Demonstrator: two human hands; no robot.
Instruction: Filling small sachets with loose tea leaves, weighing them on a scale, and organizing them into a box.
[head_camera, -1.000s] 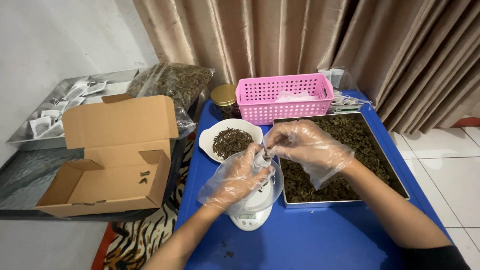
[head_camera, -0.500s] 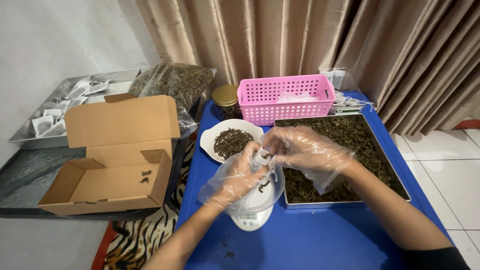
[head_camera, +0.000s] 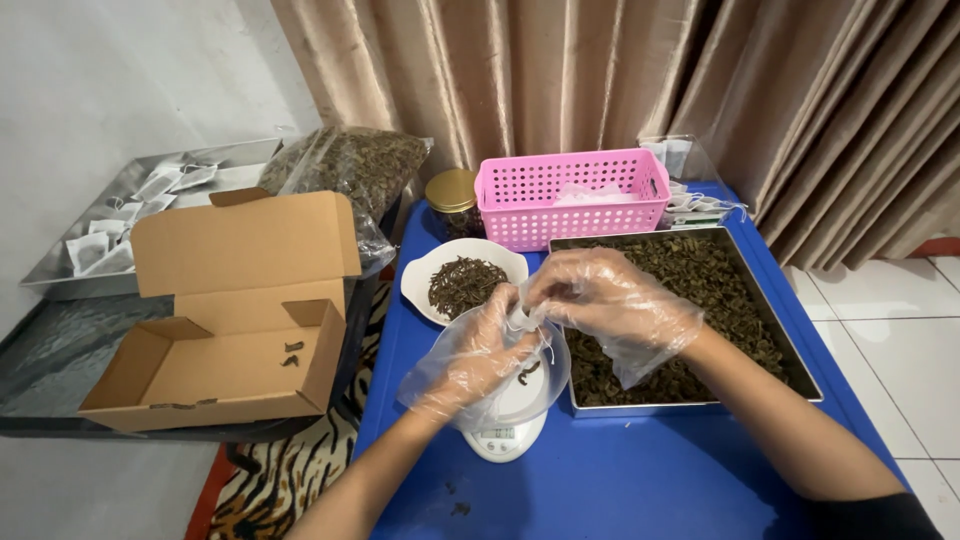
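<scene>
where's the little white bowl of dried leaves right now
In the head view, the white bowl sits on the blue table, left of the metal tray, in front of the pink basket and just beyond the gloved left hand.

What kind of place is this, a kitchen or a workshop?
Likely a small home packing corner: a metal tray of dried leaves, a small scale under the gloved hands, and an open cardboard box beside curtains.
</scene>
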